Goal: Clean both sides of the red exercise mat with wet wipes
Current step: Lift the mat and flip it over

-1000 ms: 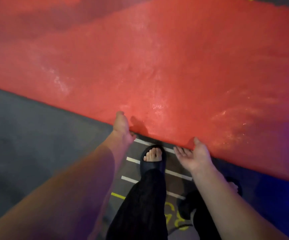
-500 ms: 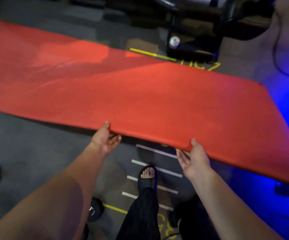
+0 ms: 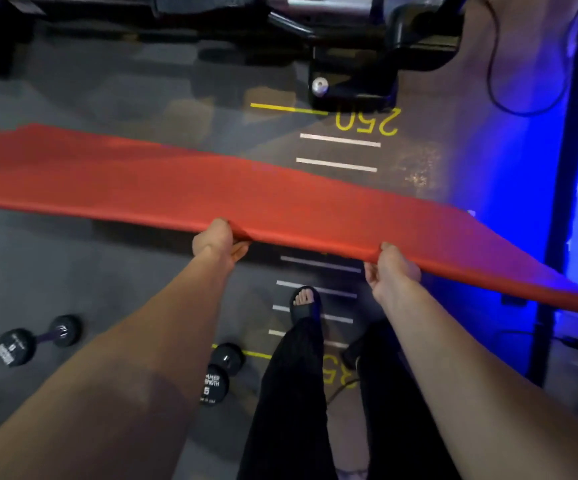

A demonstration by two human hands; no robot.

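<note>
Long flat red foam exercise mat [image 3: 211,188] is held by its near long edge, lifted off the dark grey gym floor [image 3: 73,271]; it spans the view from the left edge to the right edge, with the right end dipping lower toward the blue-lit area. Left hand [image 3: 216,239] is clenched on the near edge, thumb on top, fingers curled under; a small crease is seen in the mat at the grip. Right hand [image 3: 389,268] is likewise clamped on the near edge, further right, fingers wrapped beneath. Hands are set well apart. Whether the far edge touches the floor cannot be told. Floor markings are seen beyond the mat: yellow "250" number [image 3: 367,121] with white lines just near of it. A black sandalled foot [image 3: 304,303] is planted on the floor below the mat edge, between the two arms. Two black hex dumbbells lie on the floor: one near left [image 3: 34,341], one [image 3: 220,372] just beside the left forearm. Black machine base [image 3: 353,81] sits at the far side. No wipes are visible.
</note>
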